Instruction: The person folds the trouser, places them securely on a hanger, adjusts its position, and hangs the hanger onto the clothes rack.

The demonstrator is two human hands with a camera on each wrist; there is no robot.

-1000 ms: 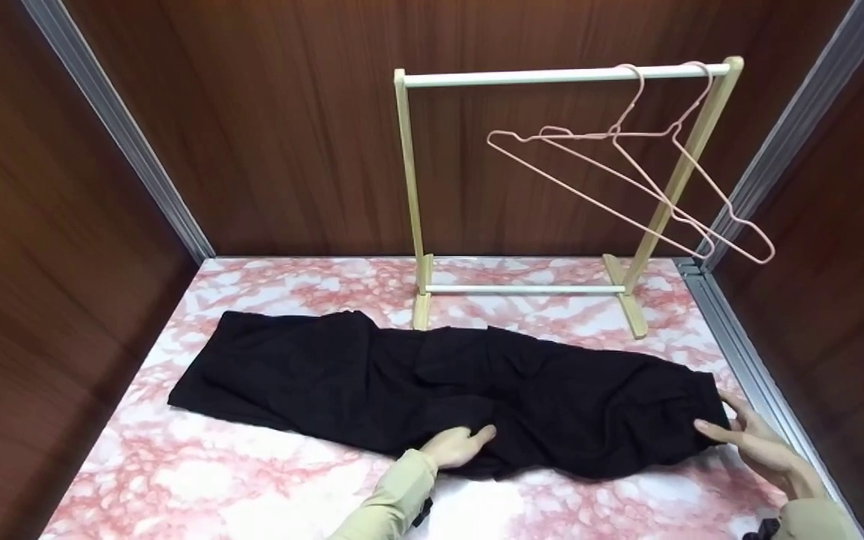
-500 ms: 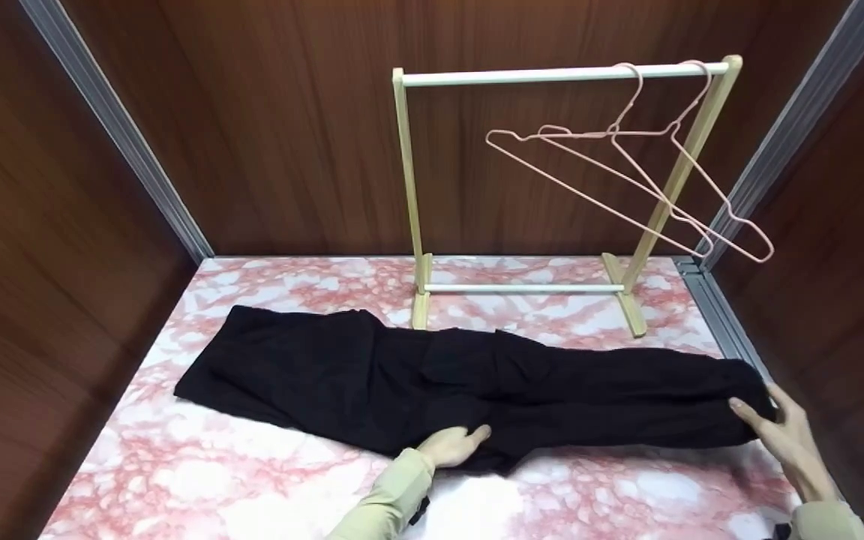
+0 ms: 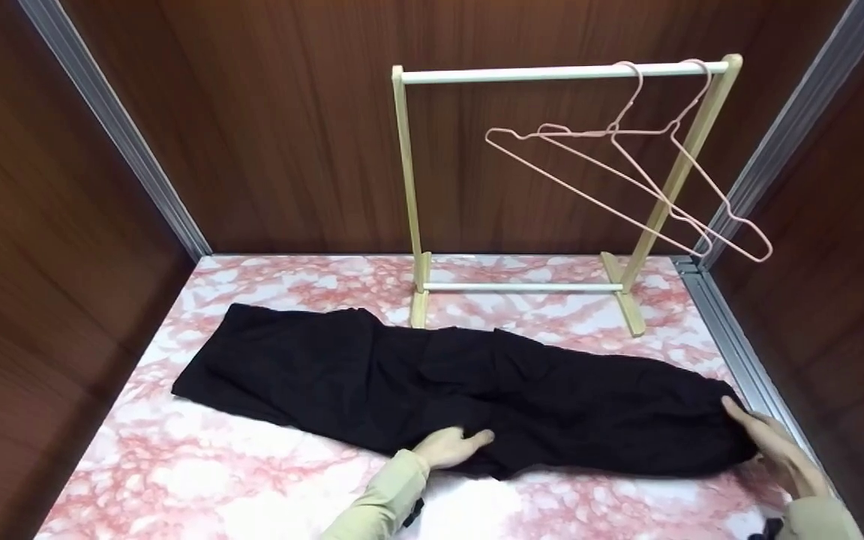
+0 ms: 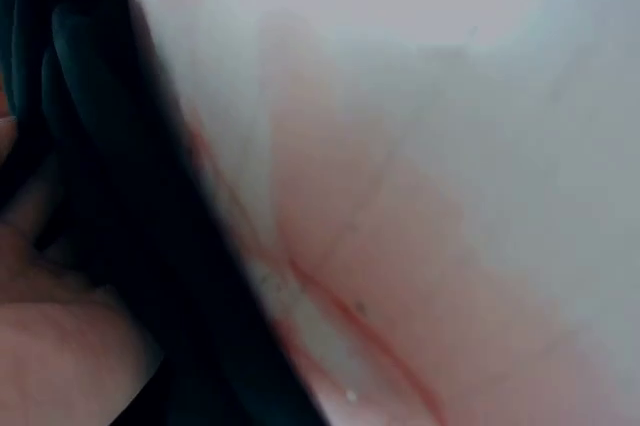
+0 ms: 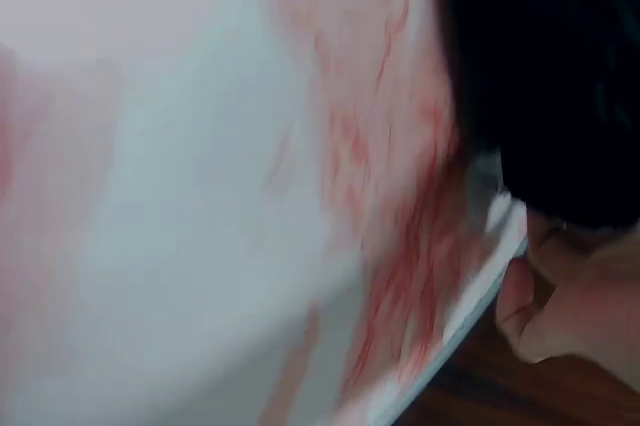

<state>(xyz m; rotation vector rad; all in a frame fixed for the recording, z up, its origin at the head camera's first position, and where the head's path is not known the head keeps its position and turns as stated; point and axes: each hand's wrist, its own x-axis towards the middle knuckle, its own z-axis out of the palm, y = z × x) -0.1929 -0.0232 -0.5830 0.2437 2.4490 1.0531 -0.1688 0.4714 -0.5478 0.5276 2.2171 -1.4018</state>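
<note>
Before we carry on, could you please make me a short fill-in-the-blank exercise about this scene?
1. The garment lying on the table is ____ in colour.
2. The number of pink hangers on the rack is ____.
3. Those hangers hook over the rack's ____ bar.
4. The hand at an end of the garment is the person's ____ one.

Missing words: black; two; top; right.

One black garment (image 3: 469, 390), two pink hangers (image 3: 613, 128) (image 3: 674, 127), one rack (image 3: 507, 75), one table (image 3: 192, 480), two hands (image 3: 447, 448) (image 3: 773, 442).
</note>
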